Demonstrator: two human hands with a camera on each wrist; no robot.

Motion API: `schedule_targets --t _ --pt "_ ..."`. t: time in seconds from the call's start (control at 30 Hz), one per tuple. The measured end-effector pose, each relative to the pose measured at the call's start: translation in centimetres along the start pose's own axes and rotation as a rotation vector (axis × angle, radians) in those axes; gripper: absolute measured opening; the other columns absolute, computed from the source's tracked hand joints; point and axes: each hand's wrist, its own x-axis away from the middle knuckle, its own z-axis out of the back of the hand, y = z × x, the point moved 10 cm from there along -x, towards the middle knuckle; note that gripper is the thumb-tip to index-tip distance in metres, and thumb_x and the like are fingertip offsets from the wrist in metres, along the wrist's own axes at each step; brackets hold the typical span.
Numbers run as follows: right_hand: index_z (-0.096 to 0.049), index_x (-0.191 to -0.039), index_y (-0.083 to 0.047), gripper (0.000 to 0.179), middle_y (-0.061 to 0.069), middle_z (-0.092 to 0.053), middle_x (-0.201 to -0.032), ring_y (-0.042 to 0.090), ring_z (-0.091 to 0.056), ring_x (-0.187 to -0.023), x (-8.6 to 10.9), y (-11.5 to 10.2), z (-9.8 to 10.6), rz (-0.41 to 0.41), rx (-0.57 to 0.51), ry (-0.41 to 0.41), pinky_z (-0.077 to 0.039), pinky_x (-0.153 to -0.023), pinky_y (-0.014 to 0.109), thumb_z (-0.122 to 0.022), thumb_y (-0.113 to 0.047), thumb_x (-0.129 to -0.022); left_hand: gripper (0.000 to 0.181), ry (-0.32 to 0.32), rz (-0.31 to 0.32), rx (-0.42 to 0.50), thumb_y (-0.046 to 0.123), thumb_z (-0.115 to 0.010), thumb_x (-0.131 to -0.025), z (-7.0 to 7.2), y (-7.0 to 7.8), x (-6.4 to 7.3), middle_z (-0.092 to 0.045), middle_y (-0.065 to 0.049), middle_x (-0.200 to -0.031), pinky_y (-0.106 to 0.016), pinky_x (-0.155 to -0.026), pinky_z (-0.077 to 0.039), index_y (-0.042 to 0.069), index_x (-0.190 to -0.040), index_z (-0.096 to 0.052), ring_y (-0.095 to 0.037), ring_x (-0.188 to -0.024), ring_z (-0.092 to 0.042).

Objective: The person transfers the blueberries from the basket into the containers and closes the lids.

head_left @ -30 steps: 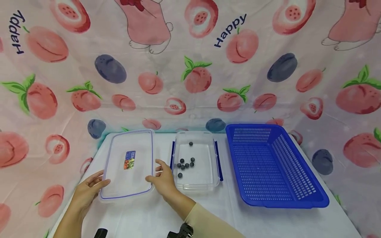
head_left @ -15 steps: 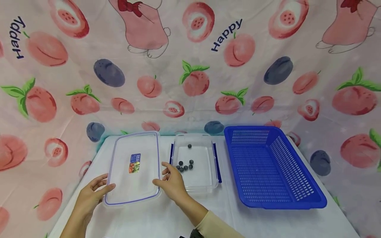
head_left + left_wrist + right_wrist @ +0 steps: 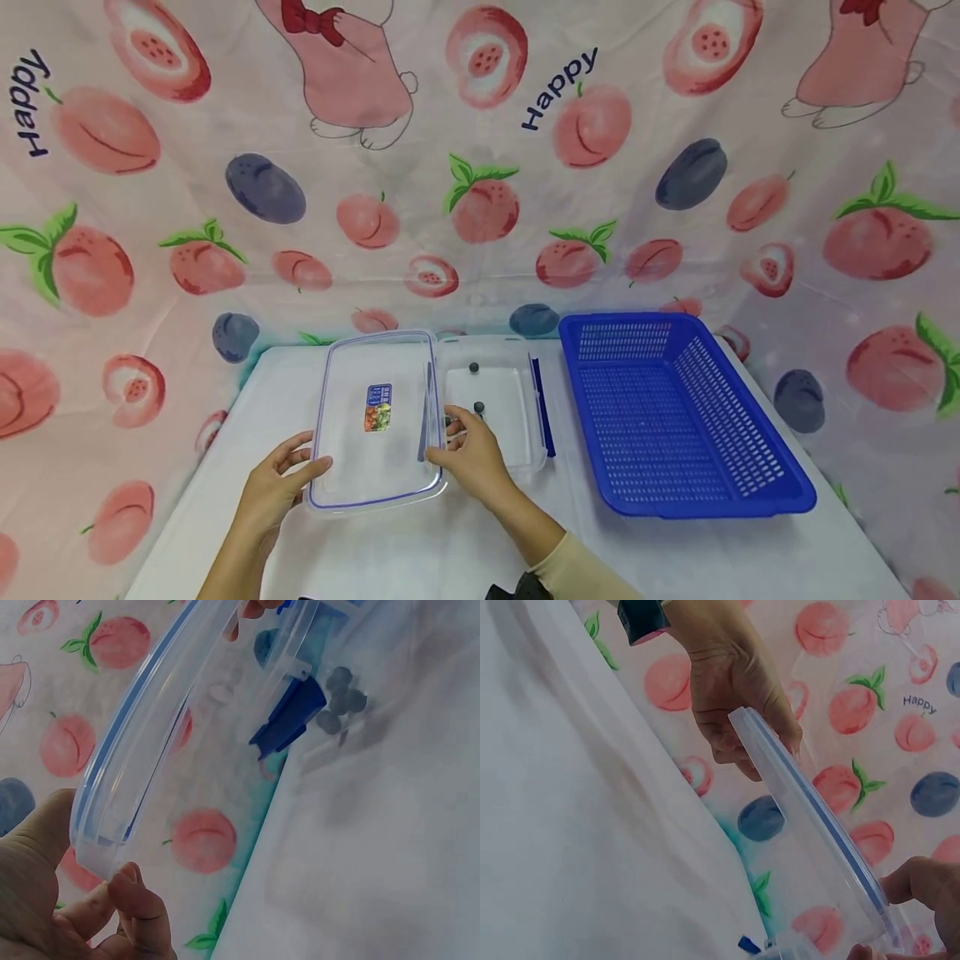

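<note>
My left hand (image 3: 279, 492) pinches the left edge of a clear plastic lid (image 3: 352, 454) with a blue seal and a small coloured label. My right hand (image 3: 476, 458) pinches its right edge. The lid is raised and tilted, overlapping the left side of a clear container (image 3: 517, 417) with blue side latches. Two dark round berry-like balls (image 3: 474, 367) show plainly inside; the lid and right hand hide others. In the left wrist view, several balls (image 3: 341, 697) sit near a hanging blue latch (image 3: 289, 716). The right wrist view shows both hands on the lid (image 3: 817, 802).
A blue perforated basket (image 3: 637, 467) stands on the right of the white table (image 3: 592, 550). Behind the table hangs a fruit-patterned cloth (image 3: 480, 275). A strap (image 3: 643, 619) is on the left wrist.
Both hands have carried the lid rightward, from beside the container to over its left part. Most of the balls are now hidden from the head view. The basket stays where it was.
</note>
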Motion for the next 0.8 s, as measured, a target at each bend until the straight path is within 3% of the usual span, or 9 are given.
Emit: schedule_targets --t 0.33,0.5,0.8 --pt "-0.056 -0.131 0.004 0.066 0.010 -0.055 -0.096 0.016 -0.052 -0.077 0.0 0.9 4.1 0.039 0.132 0.111 -0.044 -0.060 0.020 -0.078 -0.007 -0.070 0.068 0.013 -0.050 0.020 0.033 -0.079 -0.084 -4.3 1.6 -0.7 -0.052 -0.011 -0.118 -0.024 -0.063 -0.049 0.014 -0.143 -0.050 -0.014 -0.082 -0.050" --pt "-0.057 -0.130 0.004 0.065 0.011 -0.055 -0.095 0.016 -0.053 -0.076 0.0 1.6 5.9 0.017 0.172 0.122 -0.045 -0.060 0.022 -0.078 -0.007 -0.069 0.066 0.014 -0.066 0.036 0.031 -0.080 -0.083 -6.2 2.1 -0.8 -0.053 -0.011 -0.115 -0.025 -0.062 -0.049 0.013 -0.141 -0.052 -0.015 -0.080 -0.052" --pt "-0.056 -0.132 0.003 0.064 0.010 -0.055 -0.095 0.016 -0.051 -0.076 -0.1 3.4 8.4 -0.073 0.149 0.131 -0.045 -0.062 0.024 -0.079 -0.005 -0.073 0.062 0.001 -0.097 0.072 0.029 -0.080 -0.082 -9.1 2.7 -1.2 -0.054 -0.013 -0.115 -0.025 -0.062 -0.050 0.012 -0.137 -0.056 -0.016 -0.081 -0.054"
